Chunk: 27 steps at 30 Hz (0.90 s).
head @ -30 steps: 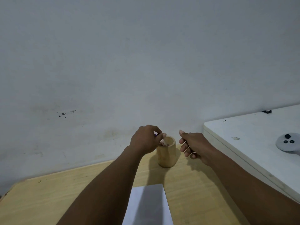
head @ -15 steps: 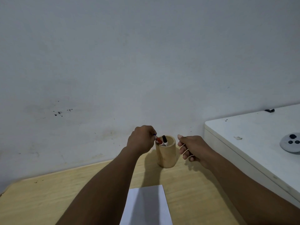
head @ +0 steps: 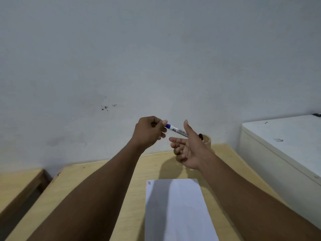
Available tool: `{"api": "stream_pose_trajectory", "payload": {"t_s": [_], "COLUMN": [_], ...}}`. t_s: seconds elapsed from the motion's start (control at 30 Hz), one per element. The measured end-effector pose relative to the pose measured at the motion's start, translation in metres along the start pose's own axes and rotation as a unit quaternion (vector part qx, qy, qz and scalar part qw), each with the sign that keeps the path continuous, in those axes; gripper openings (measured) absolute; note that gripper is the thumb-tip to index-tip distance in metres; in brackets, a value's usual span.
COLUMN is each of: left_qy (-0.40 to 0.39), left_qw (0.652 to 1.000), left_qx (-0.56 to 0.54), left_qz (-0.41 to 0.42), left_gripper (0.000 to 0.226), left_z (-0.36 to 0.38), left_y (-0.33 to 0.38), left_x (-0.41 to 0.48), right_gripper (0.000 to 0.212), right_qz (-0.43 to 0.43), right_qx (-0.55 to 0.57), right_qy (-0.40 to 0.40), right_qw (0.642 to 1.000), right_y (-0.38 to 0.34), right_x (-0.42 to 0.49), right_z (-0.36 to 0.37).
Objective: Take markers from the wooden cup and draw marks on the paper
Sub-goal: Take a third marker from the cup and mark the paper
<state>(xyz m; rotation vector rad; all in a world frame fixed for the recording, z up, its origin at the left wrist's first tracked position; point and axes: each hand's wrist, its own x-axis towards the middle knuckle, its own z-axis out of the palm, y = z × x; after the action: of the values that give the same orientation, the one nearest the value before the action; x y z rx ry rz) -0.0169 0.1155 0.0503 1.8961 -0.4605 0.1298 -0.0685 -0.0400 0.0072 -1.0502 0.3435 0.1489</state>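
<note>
My left hand (head: pixel 149 132) grips the blue-capped end of a white marker (head: pixel 176 130) and holds it level above the table. The marker's other end reaches behind my right hand (head: pixel 188 147), which is spread open with the thumb up, right beside the marker. The wooden cup (head: pixel 207 140) stands at the table's far edge, mostly hidden by my right hand; a dark marker tip (head: pixel 200 136) pokes out of it. A white sheet of paper (head: pixel 177 209) lies near me, with small red and black marks (head: pixel 148 182) at its top left corner.
The wooden table (head: pixel 97 185) runs to a grey wall. A white cabinet (head: pixel 284 141) stands against its right side. A second wooden surface (head: pixel 15 185) lies lower left, across a gap.
My left hand has lifted a blue-capped marker out of the cup and moved it left and up. My right hand has opened and come up to the marker. The view has shifted.
</note>
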Motion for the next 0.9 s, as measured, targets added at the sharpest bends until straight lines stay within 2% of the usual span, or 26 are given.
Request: {"api": "stream_pose_trajectory", "payload": {"t_s": [0.13,0.2,0.3,0.37,0.43,0.53,0.73,0.9], "left_qy": [-0.013,0.009,0.048,0.037,-0.018,-0.094,-0.127,-0.150], "left_qw": [0.999,0.997,0.991,0.993,0.973,0.942,0.934,0.932], "left_qx": [-0.015,-0.045,-0.071,0.049,0.205,0.309,0.305,0.279], "left_qz": [-0.043,-0.065,-0.102,-0.104,-0.101,-0.096,-0.137,-0.174], "left_gripper": [0.028,0.032,0.032,0.030,0.024,0.016,0.023,0.067], "left_z": [-0.031,-0.041,-0.059,-0.069,-0.074,-0.068,-0.044,-0.042], "left_y": [-0.024,-0.038,-0.069,-0.096,-0.119,-0.141,-0.163,-0.159], "left_x": [-0.027,-0.037,-0.052,-0.063,-0.074,-0.086,-0.091,-0.084], "right_gripper": [0.040,0.029,0.026,0.022,0.016,0.011,0.010,0.006], "right_qz": [-0.036,-0.065,-0.102,-0.120,-0.122,-0.121,-0.117,-0.136], "right_qx": [0.106,0.116,0.081,0.023,-0.057,-0.172,-0.218,-0.237], "right_qy": [0.018,0.003,-0.024,-0.015,0.006,0.035,0.074,0.089], "right_qw": [0.994,0.991,0.991,0.992,0.991,0.977,0.966,0.958], "right_y": [0.026,0.031,0.036,0.040,0.047,0.068,0.113,0.124], "right_x": [0.007,0.007,0.003,0.000,0.000,0.007,0.022,0.028], "right_z": [0.036,0.044,0.045,0.039,0.032,0.019,0.004,0.006]}}
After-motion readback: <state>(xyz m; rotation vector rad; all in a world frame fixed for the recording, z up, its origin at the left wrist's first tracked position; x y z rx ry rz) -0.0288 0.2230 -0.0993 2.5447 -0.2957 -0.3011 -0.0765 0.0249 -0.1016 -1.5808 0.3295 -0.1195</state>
